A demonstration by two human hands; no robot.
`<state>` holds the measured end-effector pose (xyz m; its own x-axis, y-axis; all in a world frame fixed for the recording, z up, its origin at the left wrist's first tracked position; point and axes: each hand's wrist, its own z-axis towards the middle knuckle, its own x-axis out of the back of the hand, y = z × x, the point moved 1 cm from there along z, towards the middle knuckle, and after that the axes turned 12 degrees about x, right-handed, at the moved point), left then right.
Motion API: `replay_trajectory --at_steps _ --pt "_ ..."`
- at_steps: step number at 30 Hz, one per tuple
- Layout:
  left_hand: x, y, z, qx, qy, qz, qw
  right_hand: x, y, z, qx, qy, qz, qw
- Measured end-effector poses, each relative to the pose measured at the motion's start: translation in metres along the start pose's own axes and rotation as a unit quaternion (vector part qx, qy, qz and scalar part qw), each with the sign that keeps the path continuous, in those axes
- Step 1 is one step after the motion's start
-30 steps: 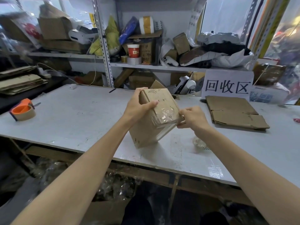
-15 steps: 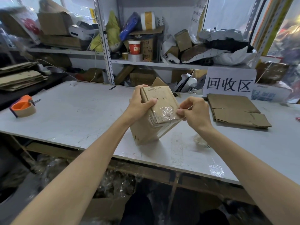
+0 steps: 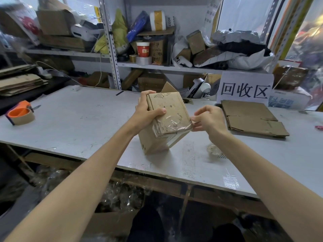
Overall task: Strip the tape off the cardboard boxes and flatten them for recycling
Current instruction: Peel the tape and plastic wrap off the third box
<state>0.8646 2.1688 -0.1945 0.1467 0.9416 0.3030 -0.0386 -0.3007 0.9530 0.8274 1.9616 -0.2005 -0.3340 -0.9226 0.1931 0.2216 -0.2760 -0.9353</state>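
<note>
L hand [image 3: 146, 113] grips tilted box [image 3: 166, 107] over bench [image 3: 70, 123]; R hand [image 3: 212, 121] pinches clear tape [image 3: 172, 124] at box's 3 o'clock corner. Flattened cardboard [image 3: 251, 117] lies further toward 3 o'clock.

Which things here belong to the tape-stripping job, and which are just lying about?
Job: taped cardboard box, clear tape, left hand, right hand, flattened cardboard.
Lying about: orange tape dispenser, red paper cup, tape roll.

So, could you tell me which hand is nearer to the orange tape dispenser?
Left. The left hand, gripping the box, is right of the dispenser; the right hand is farther right, pinching the box's right corner.
</note>
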Motion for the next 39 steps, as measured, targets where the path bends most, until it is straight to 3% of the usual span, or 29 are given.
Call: replay_trajectory --at_steps 4,12,18,22,26,31,39 --pt "-0.001 -0.004 0.004 -0.009 -0.007 0.007 1.000 -0.001 -0.001 -0.013 0.214 -0.054 -0.104 0.970" --pt "-0.001 -0.007 0.015 0.001 0.028 0.024 0.999 0.006 0.007 -0.022 0.381 -0.095 -0.201 0.897" --pt "-0.006 -0.004 0.018 0.005 0.040 0.043 0.998 0.011 0.005 -0.020 0.356 -0.094 -0.236 0.899" --pt "-0.008 -0.001 0.016 0.001 0.063 0.085 0.994 0.006 -0.006 -0.027 0.390 -0.047 -0.296 0.870" --pt "-0.008 0.009 0.011 0.033 0.007 0.147 0.989 -0.008 -0.019 -0.033 0.334 -0.114 -0.211 0.912" --pt "-0.005 0.011 0.013 0.054 -0.001 0.177 0.983 -0.005 -0.020 -0.030 0.282 -0.088 -0.145 0.944" --pt "-0.023 0.017 0.017 0.051 0.014 0.184 0.981 -0.007 -0.020 -0.027 0.204 -0.017 -0.225 0.953"
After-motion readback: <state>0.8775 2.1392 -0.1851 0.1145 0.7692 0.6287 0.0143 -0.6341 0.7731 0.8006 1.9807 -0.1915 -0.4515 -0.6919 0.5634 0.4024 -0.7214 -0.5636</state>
